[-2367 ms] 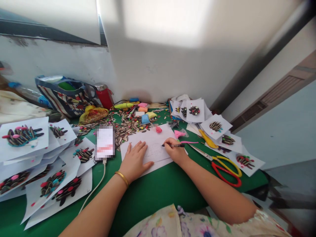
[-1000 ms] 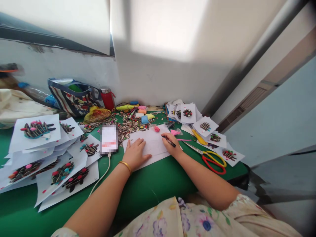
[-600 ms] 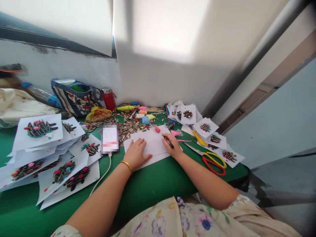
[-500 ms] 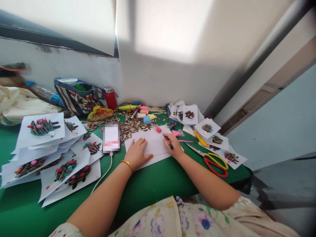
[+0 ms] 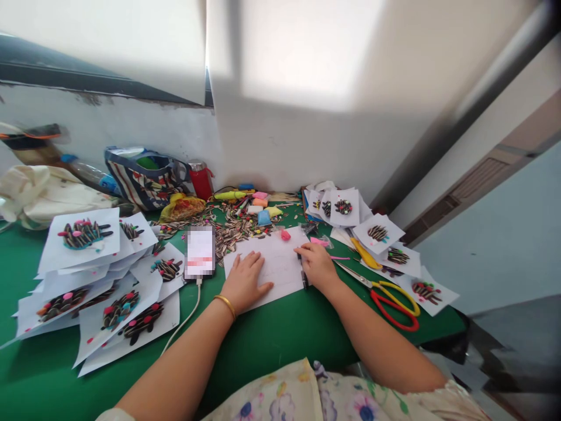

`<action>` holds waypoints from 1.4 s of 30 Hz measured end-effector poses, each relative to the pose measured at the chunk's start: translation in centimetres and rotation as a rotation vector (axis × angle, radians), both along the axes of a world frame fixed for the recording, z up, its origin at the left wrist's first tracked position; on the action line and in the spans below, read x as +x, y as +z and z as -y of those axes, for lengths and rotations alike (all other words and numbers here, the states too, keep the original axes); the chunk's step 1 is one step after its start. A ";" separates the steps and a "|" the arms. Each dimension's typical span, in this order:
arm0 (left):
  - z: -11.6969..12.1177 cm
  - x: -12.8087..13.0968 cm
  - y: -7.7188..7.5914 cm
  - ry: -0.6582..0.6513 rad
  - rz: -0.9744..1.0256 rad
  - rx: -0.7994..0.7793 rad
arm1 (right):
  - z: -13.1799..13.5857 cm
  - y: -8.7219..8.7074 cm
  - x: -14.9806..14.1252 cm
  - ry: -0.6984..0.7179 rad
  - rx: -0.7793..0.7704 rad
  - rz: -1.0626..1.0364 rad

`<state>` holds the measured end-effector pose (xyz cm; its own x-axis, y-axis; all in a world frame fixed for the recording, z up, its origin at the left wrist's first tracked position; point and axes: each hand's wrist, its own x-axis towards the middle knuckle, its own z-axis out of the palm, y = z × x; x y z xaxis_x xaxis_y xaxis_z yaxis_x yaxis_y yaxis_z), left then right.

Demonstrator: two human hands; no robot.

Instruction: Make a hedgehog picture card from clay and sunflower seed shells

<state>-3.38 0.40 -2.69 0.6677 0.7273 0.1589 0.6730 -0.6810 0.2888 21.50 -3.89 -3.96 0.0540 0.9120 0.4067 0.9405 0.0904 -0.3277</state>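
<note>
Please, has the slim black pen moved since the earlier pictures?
Yes. Against the metal scissors with red and yellow handles, the slim black pen has shifted slightly toward the near edge of the green table and points more directly at it.

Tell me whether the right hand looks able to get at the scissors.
Probably yes: the scissors lie uncovered close by the right hand. Whether it holds the black pen is unclear; if so, that may need setting down first.

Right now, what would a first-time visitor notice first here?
Probably the pile of white cards on the left of the table, bearing striped pieces and bright dots. Next, perhaps, the scissors with red and yellow handles on the right, and the striped seeds beyond the paper under the left hand.
</note>
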 end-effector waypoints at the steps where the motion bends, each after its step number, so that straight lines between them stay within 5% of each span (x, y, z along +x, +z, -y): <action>1: 0.1 0.0 0.1 -0.001 -0.006 0.002 | -0.1 0.5 0.5 -0.022 0.014 -0.002; 7: 0.4 0.3 0.8 -0.013 -0.049 0.031 | -0.2 3.3 5.7 -0.364 0.085 0.041; 11: 0.9 0.8 1.4 -0.014 -0.085 0.065 | -0.3 2.9 7.8 -0.406 -0.117 0.119; 16: 1.9 1.2 3.3 -0.011 -0.053 0.076 | -1.1 2.4 7.4 -0.316 -0.107 -0.043; 20: 1.9 1.5 4.4 -0.005 0.121 -0.028 | -1.2 3.9 4.3 -0.076 -0.037 -0.374; 25: 0.5 2.0 4.0 0.094 0.572 -0.467 | -0.8 5.9 -2.0 0.320 -0.154 -0.548; 28: 0.0 2.0 3.5 0.065 0.845 -0.727 | -1.0 6.0 -4.7 0.351 -0.197 -0.725; 32: 0.2 1.5 3.2 0.154 1.060 -0.788 | -1.5 5.4 -6.3 0.379 -0.283 -0.928; 38: 0.2 1.1 1.8 0.178 0.990 -0.698 | -3.1 6.4 -4.1 0.331 -0.271 -0.557; 42: -0.2 0.8 0.6 0.243 0.900 -0.492 | -4.7 7.5 0.3 0.089 -0.346 -0.048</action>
<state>-2.53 0.57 -2.07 0.2778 0.9447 0.1745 0.1754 -0.2285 0.9576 21.84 0.83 3.57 -0.0208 0.9972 0.0723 0.9167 0.0479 -0.3966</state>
